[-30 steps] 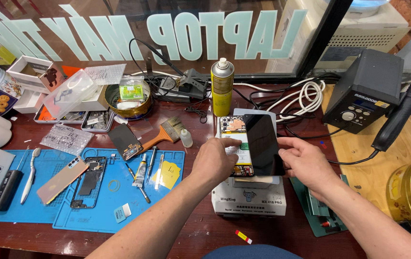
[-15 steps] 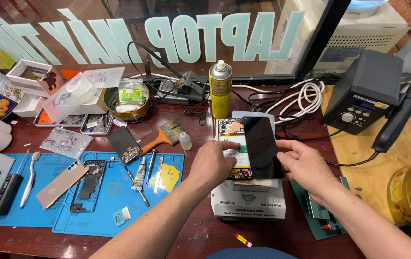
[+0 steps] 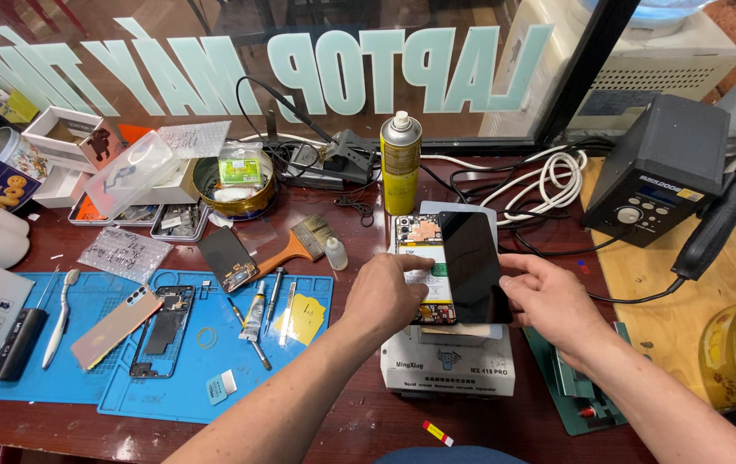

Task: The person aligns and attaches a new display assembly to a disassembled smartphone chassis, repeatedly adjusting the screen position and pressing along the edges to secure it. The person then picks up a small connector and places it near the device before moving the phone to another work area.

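An opened phone body (image 3: 419, 249) with bare circuitry lies on a white heating machine (image 3: 445, 369) at the table's middle. My right hand (image 3: 552, 301) holds a black phone screen (image 3: 473, 268) tilted up along the body's right side. My left hand (image 3: 393, 292) rests on the phone body, its fingers pressing the left part near the battery.
A blue work mat (image 3: 179, 378) at left carries a phone back cover (image 3: 114, 328), a phone frame (image 3: 161, 331), tweezers and a glue tube. A yellow spray can (image 3: 401, 163), a brush (image 3: 295, 249), a black soldering station (image 3: 660, 167) and a hot-air handle (image 3: 720, 223) stand around.
Both hands stay on the phone. The black screen has barely shifted; the view has moved slightly.
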